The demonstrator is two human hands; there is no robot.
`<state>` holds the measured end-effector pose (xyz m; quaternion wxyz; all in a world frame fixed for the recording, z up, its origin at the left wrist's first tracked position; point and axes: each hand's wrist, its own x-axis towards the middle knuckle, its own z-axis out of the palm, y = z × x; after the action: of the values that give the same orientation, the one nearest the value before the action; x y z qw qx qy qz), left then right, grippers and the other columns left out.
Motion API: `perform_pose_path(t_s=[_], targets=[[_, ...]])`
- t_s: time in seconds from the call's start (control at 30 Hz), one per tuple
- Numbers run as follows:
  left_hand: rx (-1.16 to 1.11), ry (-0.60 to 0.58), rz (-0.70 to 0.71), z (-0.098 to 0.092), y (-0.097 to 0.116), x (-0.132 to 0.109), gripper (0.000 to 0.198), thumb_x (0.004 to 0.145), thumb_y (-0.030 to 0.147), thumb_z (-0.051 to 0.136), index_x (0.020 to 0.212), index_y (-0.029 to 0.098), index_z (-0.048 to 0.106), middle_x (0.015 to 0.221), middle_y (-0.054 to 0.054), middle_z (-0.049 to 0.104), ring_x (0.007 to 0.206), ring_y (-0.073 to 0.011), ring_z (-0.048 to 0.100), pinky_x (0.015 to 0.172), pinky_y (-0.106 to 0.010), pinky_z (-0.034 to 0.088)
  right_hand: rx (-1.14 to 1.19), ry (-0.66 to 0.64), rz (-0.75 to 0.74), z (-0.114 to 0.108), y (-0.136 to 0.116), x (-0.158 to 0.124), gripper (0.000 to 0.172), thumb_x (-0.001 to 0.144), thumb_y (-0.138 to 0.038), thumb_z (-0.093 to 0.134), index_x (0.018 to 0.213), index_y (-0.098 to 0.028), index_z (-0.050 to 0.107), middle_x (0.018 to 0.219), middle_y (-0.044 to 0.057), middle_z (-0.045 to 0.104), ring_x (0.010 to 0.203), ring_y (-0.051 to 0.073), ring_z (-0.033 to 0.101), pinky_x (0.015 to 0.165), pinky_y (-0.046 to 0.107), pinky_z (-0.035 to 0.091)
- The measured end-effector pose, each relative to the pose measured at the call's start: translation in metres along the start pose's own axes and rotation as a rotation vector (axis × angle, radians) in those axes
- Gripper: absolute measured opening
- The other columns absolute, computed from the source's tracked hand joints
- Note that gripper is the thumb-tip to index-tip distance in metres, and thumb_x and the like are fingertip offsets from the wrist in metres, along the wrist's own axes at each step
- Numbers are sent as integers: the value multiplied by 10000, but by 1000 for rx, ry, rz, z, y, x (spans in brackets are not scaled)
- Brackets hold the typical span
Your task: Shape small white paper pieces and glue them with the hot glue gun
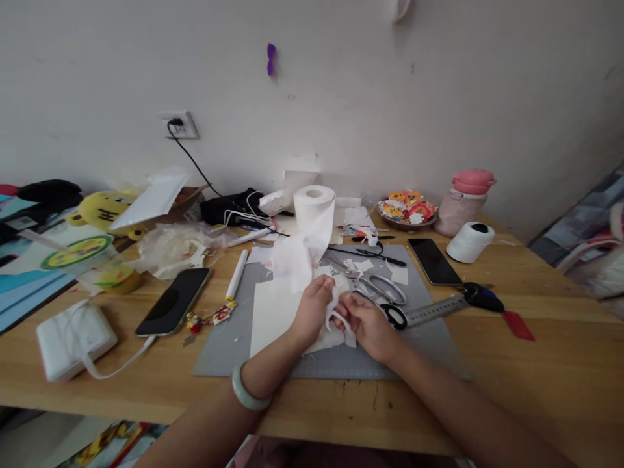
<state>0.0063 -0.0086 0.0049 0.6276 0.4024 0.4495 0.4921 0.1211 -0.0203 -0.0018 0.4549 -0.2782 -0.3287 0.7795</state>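
Both my hands meet over the grey cutting mat [221, 351] and hold a thin, curled white piece [334, 311], probably paper. My left hand [314, 311], with a pale bangle on its wrist, pinches it from the left. From the right, the closed fingers of my right hand [371, 325] grip its other side. Below them lies a cream paper sheet [267, 318] with torn scraps, partly hidden by my hands. Just beyond are grey-handled scissors [387, 289], and a black handle loop [396, 316] sits beside my right hand.
A tissue roll [314, 211] stands behind the mat. To the right lie a steel ruler [433, 312], a phone [433, 261], a thread spool [470, 242] and a pink bottle [463, 205]. On the left are another phone [174, 302], a white power bank [75, 338] and a plastic cup [104, 266].
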Motion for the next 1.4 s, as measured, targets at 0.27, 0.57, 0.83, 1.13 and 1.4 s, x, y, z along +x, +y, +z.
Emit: perform_pose_path(t_s=[0.27, 0.57, 0.83, 1.13, 1.4], targets=[[-5, 118, 87, -2, 0, 6, 269, 901, 368, 441, 896, 124, 553, 614, 49, 508, 402, -40, 419, 369, -172, 367, -72, 11, -34, -1, -2, 4, 314, 676, -410, 684, 641, -180, 473, 634, -31, 496, 567, 102, 479, 560, 246, 365], [135, 177, 218, -8, -1, 10, 231, 882, 332, 489, 925, 122, 576, 787, -10, 598, 593, -95, 558, 529, -245, 483, -377, 90, -98, 1, 1, 2, 301, 609, -392, 732, 634, -169, 531, 557, -67, 414, 503, 67, 325, 480, 220, 238], [180, 171, 220, -8, -6, 13, 239, 881, 330, 491, 978, 125, 568, 838, -24, 608, 630, -107, 578, 553, -261, 499, -482, 89, -94, 0, 3, 3, 357, 589, -430, 729, 588, -179, 475, 511, -67, 424, 475, 77, 356, 464, 228, 265], [168, 34, 155, -5, -6, 6, 238, 891, 337, 474, 875, 120, 569, 663, 30, 555, 466, -58, 490, 425, -191, 426, -419, 103, -116, 0, 3, 3, 357, 661, -501, 676, 642, -178, 524, 508, -50, 498, 475, 85, 413, 495, 236, 297], [124, -119, 43, 0, -2, 2, 259, 896, 343, 466, 807, 120, 560, 496, 85, 474, 328, -31, 401, 314, -152, 324, -315, 79, -106, -6, 7, 6, 356, 650, -486, 700, 620, -174, 531, 502, -41, 505, 479, 96, 435, 524, 249, 318]])
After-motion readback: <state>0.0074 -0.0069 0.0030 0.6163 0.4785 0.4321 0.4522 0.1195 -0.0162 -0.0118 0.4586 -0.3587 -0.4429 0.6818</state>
